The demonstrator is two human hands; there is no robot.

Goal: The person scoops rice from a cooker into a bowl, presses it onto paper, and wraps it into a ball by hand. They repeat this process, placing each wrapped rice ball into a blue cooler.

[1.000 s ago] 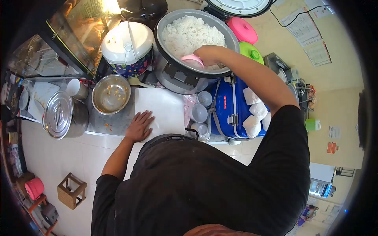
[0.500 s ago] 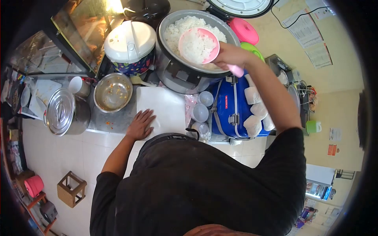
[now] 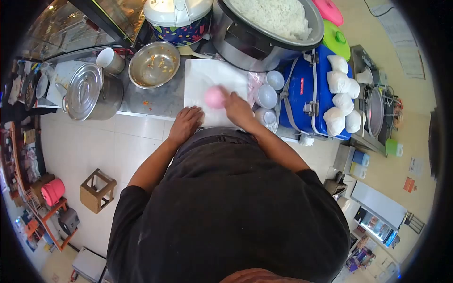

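A white sheet [image 3: 196, 78] lies on the counter in front of my body. Over its middle is a pink scoop [image 3: 215, 97], bottom side up, with my right hand [image 3: 238, 111] closed on its handle. Whether rice lies under the scoop is hidden. My left hand [image 3: 188, 123] rests with fingers spread at the sheet's lower left edge. Beyond the sheet stands a large open rice cooker [image 3: 250, 47] full of white rice [image 3: 278, 18].
A steel bowl [image 3: 154, 65] and a lidded pot [image 3: 85, 92] stand left of the sheet. Clear cups [image 3: 266, 96] are just right of it. Further right is a blue cooler [image 3: 302, 89] with white bags [image 3: 338, 82] on top.
My right hand has brought the pink scoop from above the rice down to the sheet and turned it over. The view has shifted, and my left hand stays at the sheet's edge.
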